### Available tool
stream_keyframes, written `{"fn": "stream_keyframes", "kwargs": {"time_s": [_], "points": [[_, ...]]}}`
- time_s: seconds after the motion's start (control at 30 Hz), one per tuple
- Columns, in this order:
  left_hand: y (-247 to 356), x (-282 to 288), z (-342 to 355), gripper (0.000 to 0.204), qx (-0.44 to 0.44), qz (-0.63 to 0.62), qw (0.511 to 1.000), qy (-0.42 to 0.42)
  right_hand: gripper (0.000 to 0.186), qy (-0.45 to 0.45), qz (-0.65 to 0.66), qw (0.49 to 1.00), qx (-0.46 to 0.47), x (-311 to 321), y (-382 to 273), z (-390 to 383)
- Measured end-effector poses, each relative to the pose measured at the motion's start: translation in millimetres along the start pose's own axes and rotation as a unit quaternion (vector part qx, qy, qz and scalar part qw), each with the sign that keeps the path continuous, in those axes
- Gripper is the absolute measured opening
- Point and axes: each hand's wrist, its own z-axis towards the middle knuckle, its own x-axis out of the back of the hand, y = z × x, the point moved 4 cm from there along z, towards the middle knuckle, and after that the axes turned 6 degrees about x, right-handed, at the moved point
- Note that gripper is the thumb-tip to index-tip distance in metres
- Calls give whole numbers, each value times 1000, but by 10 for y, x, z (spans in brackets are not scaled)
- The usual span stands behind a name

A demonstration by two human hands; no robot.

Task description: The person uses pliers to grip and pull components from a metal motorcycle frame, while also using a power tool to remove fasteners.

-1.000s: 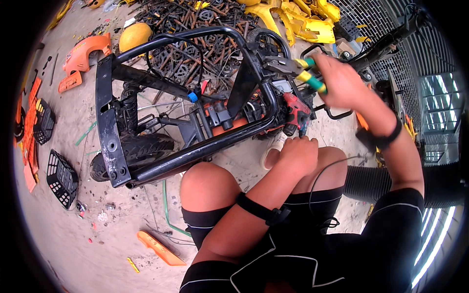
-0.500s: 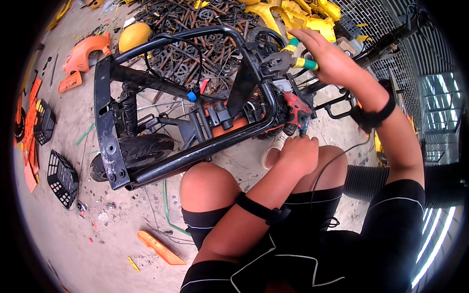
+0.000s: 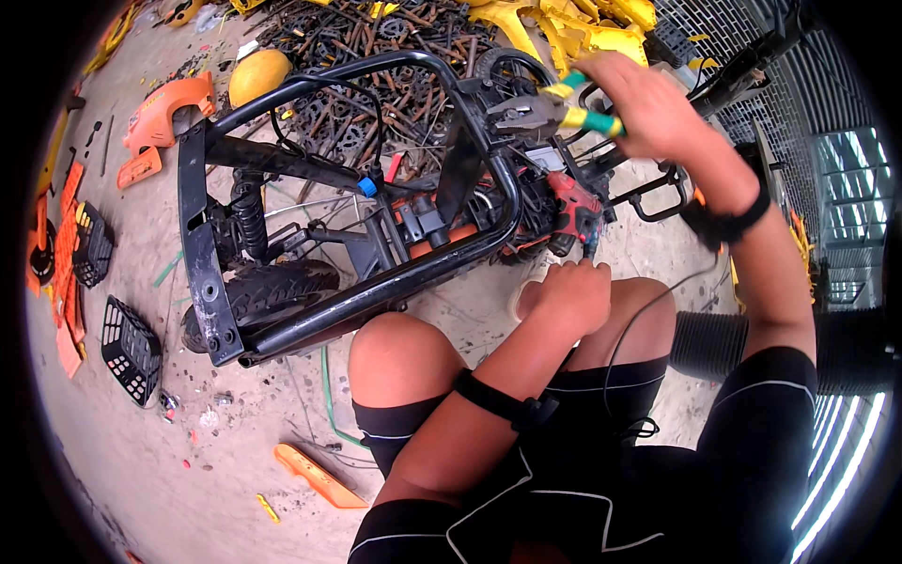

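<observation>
A black tubular scooter frame (image 3: 376, 291) lies on its side on the concrete before my knees, its rear tyre (image 3: 272, 287) at the left. My right hand (image 3: 648, 99) is raised over the frame's right end, shut on pliers (image 3: 554, 108) with green and yellow handles, jaws pointing left. My left hand (image 3: 568, 296) is curled into a fist just above my knee, close to a red power tool (image 3: 573, 211) wedged in the frame. Whether it holds anything is hidden.
A heap of rusty metal parts (image 3: 376, 38) and yellow plastic panels (image 3: 583, 28) lie beyond the frame. Orange panels (image 3: 164, 113), a yellow helmet (image 3: 258, 75) and black baskets (image 3: 127, 343) sit at the left. An orange strip (image 3: 315, 475) lies near my left leg. A corrugated hose (image 3: 705, 343) is at right.
My right hand has lifted the pliers up and away from the frame, toward the upper right. My left hand has stayed by my knee.
</observation>
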Motion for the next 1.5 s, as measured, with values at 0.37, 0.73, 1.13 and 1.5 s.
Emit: {"fn": "stream_keyframes", "kwargs": {"time_s": [0.37,0.73,1.13,1.5], "points": [[29,106,-6,26,-9,-11,1000,18,73,-7,-15,999,49,-158,236,352],[104,129,-97,27,-4,-6,1000,-27,68,-43,87,950,-297,176,-1041,-516],[33,53,-24,27,-15,4,1000,0,63,-8,-34,968,249,-137,331,975],[35,117,-46,29,-13,-88,996,29,65,-96,41,959,-264,252,-1135,-492]]}}
